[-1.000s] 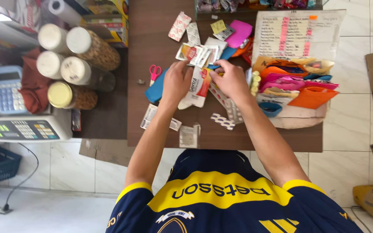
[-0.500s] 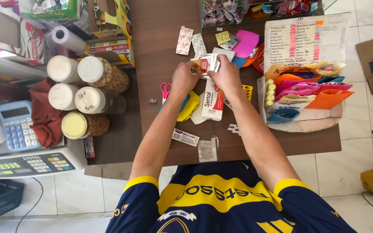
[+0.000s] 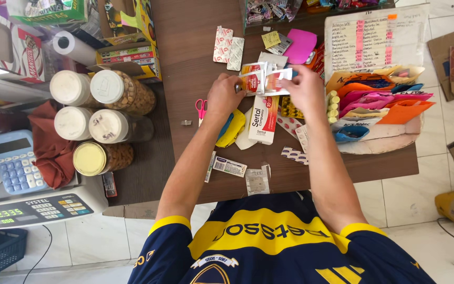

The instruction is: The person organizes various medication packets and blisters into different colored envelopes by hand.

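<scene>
1. Your left hand (image 3: 225, 97) rests over the middle of the brown table (image 3: 185, 63), fingers curled onto a small red-and-white sachet (image 3: 251, 81); it grips the sachet's left edge.
2. Your right hand (image 3: 307, 92) sits just beside it on the right, fingers pinching a second red-and-white sachet (image 3: 275, 80). Both sachets are held just above the table, touching or nearly touching each other; which, you cannot tell.
3. A long white-and-red box (image 3: 263, 120) lies flat directly below the sachets, between your two forearms.
4. A yellow pouch (image 3: 232, 129) lies partly under your left wrist, just beside the box.
5. Pink-handled scissors (image 3: 201, 108) lie to the left of your left hand, near it, not touching.
6. Two blister strips (image 3: 228, 46) lie on the table beyond your left hand, side by side.
7. A pink card (image 3: 300, 46) and a yellow sticky note (image 3: 271, 39) lie beyond the sachets.
8. A yellow pill sheet (image 3: 291, 109) shows under your right hand.
9. A tray of coloured folders (image 3: 379, 105) stands to the right of your right hand, with a handwritten list (image 3: 374, 39) behind it.
10. Jars with white and yellow lids (image 3: 106, 126) stand well to the left, beside a blue calculator (image 3: 16, 160) and a scale (image 3: 32, 208).
</scene>
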